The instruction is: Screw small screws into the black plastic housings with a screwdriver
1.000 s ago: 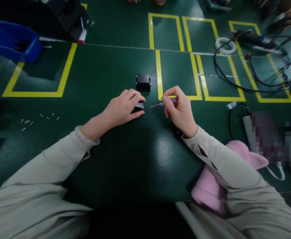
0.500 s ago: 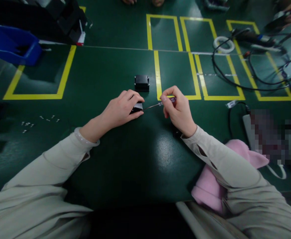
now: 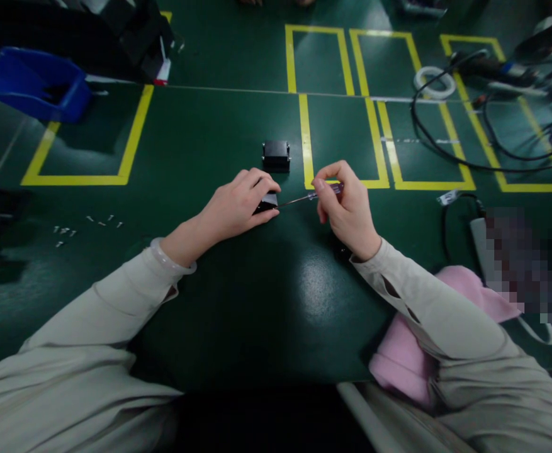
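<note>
My left hand (image 3: pixel 240 204) is closed around a small black block (image 3: pixel 269 201) on the green table, thumb at its near side and fingers over the top. In my right hand (image 3: pixel 346 204) is a screwdriver (image 3: pixel 313 195) with a clear reddish handle, held nearly level. Its thin tip reaches the right end of the block, by my left thumb. Just beyond my left hand stands a second black block (image 3: pixel 276 155) with small shiny screws at its sides. A dark object (image 3: pixel 343 251) is partly hidden under my right wrist.
Several loose screws (image 3: pixel 65 232) lie to the left. A blue bin (image 3: pixel 70 94) stands at the far left, near black bins (image 3: pixel 136 44). Black cables (image 3: pixel 415 119) and a white tape ring (image 3: pixel 433 82) lie at the right. Pink cloth (image 3: pixel 401 362) sits beneath my right forearm.
The whole view has shifted slightly, so things appear a little further right. Both hands keep the same hold, with the screwdriver tip still at the block's end.
</note>
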{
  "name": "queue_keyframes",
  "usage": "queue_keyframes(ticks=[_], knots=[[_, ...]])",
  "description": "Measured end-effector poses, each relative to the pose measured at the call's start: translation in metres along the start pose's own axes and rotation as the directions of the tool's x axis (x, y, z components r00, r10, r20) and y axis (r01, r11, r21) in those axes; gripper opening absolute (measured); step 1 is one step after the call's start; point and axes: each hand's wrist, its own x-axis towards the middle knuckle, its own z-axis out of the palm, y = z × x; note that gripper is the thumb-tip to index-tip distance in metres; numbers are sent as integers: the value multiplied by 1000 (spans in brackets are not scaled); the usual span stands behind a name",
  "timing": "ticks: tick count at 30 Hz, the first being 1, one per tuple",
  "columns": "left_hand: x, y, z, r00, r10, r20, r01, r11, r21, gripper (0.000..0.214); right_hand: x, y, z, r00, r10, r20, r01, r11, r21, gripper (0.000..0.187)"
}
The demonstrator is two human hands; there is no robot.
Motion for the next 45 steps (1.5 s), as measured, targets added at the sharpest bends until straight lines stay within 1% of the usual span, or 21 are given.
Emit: queue_keyframes(ticks=[3,7,12,15,19,23,26,30,34,40,45], knots=[[0,0,0,1000,8,-7,-8,1000,0,40,0,3,0,1000,-22,-5,22,999,31,4],[0,0,0,1000,12,-10,-12,1000,-1,39,0,4,0,1000,-21,-1,21,999,36,4],[0,1,0,1000,5,-10,-5,1000,-1,39,1,2,-1,1000,1,7,-1,1000,-8,12],[0,1,0,1000,8,-7,-8,1000,-5,39,0,1,-2,1000,-13,10,13,1000,-1,7],[0,2,-1,1000,13,-2,-13,1000,-4,38,-1,1,-2,999,-38,14,38,999,-28,6],[0,3,-3,999,31,11,-31,999,15,38,-2,1,-2,999,-33,17,34,997,-67,15],[0,4,-4,999,47,13,-48,999,21,37,-2,1,-1,999,-40,16,40,999,-21,9],[1,4,-4,999,50,12,-50,998,24,37,-1,0,-1,999,-52,16,53,998,-21,9],[0,5,-4,999,51,8,-51,998,22,36,-1,-2,-2,1000,-24,11,25,998,-56,17],[0,4,-5,999,48,19,-48,999,7,36,-1,-1,-2,999,-37,19,38,999,-8,19],[1,5,-6,999,36,27,-36,999,6,36,-1,-2,-2,1000,-19,22,20,999,-39,25]])
